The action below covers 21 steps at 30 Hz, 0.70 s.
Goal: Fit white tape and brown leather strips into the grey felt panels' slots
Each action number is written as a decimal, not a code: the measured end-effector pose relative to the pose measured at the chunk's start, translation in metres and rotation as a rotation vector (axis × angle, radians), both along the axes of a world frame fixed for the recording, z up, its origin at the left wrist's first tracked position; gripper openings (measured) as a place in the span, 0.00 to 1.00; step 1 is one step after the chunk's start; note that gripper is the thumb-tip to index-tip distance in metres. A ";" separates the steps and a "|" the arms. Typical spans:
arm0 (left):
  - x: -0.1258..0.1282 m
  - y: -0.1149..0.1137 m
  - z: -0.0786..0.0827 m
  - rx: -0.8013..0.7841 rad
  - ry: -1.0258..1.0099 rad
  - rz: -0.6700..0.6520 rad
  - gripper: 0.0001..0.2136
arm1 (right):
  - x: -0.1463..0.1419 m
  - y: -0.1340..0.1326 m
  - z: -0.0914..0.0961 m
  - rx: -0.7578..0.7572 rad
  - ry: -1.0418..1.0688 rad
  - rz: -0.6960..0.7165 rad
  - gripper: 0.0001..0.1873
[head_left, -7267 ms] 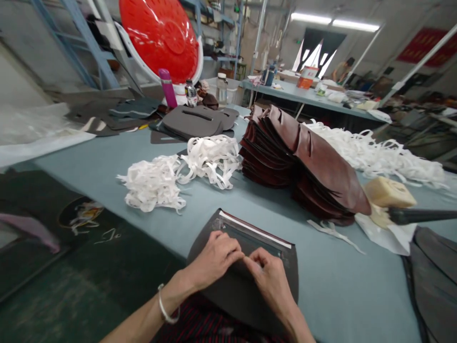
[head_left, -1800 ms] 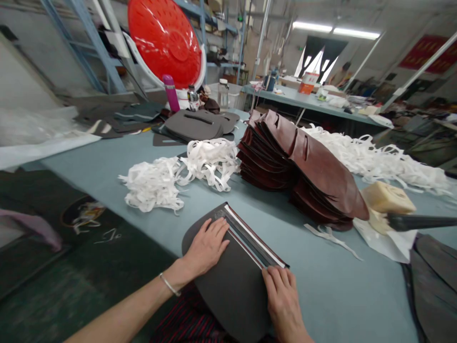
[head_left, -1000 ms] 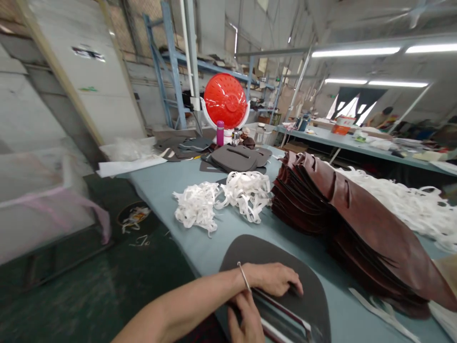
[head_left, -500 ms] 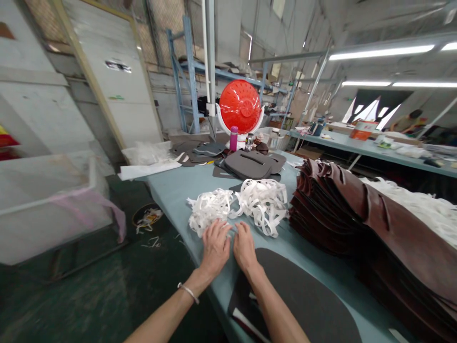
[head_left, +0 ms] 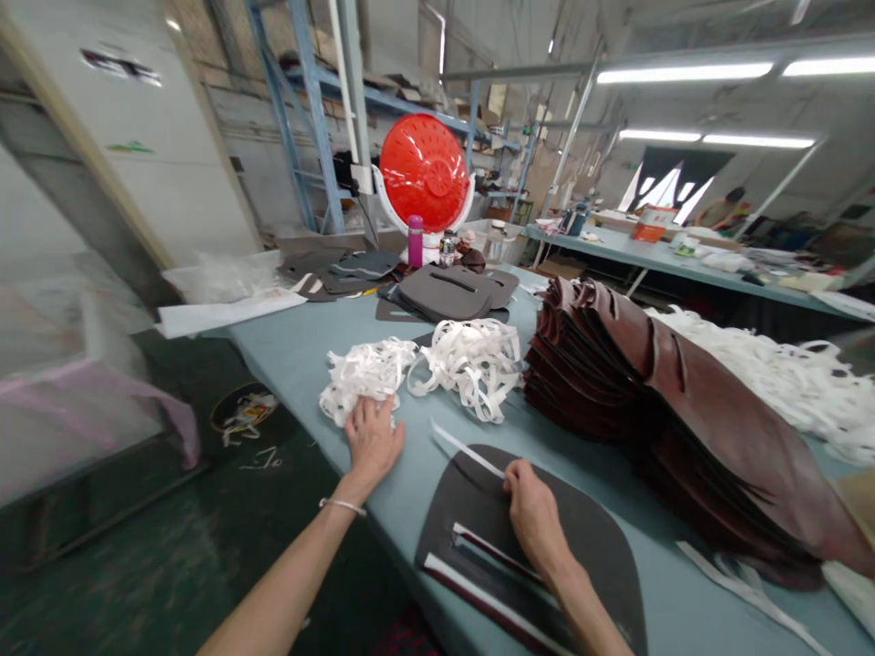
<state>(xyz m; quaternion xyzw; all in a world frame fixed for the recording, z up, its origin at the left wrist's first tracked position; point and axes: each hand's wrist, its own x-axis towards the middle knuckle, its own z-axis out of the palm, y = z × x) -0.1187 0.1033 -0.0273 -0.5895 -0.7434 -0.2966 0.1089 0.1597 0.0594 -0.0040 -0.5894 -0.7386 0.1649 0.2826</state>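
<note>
2 hands at strip-peeling: left hand [head_left: 373, 442] lies open on white backing-strip offcuts [head_left: 362, 378], right hand [head_left: 535, 510] pinches 1 peeled strip [head_left: 465, 450] on the dark panel [head_left: 588, 565], next calling for its clean lift-off.

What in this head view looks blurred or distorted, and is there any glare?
In the head view, the wide lens bows the shelving uprights near the edge; the plastic sheet and floor look smeared; the ceiling lights glare, with highlights on the red disc; the left hand and right hand stay fairly sharp.
</note>
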 end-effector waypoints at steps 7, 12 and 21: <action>0.046 -0.052 0.003 -0.121 -0.040 -0.304 0.23 | 0.108 -0.085 -0.002 -0.295 0.236 -0.249 0.13; 0.080 -0.065 0.005 -0.253 -0.059 -0.480 0.22 | 0.101 -0.100 0.003 -0.295 0.297 -0.306 0.13; 0.155 -0.078 0.064 -0.349 -0.018 -1.219 0.11 | 0.050 -0.105 0.029 -0.100 0.307 -0.173 0.12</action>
